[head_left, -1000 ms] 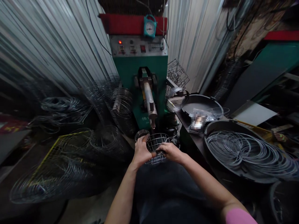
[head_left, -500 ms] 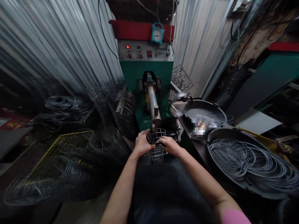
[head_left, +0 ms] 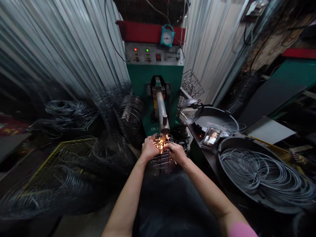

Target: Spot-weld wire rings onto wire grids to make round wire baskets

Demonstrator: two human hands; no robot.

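A metal wire basket (head_left: 160, 161) sits under the tip of a green spot welding machine (head_left: 138, 79), in front of my dark apron. Bright sparks (head_left: 161, 143) spray where the welder's electrode (head_left: 164, 135) meets the wires. My left hand (head_left: 149, 148) is closed on the basket's left side, thumb toward the middle. My right hand (head_left: 177, 152) grips its right side with bent fingers, close to the sparks. The fingertips of both hands are partly hidden by the wires and the glare.
On the right, a round black pan (head_left: 271, 205) holds loose wire rings (head_left: 242, 168), beside a phone (head_left: 211, 135) and another pan (head_left: 230, 113). Wire coils (head_left: 132, 110) hang left of the machine. A yellow-edged mesh crate (head_left: 46, 163) stands at the lower left.
Sparks have burst out at the electrode tip, and a green light has come on beside the red one. My hands have stayed on the basket, shifting very slightly.
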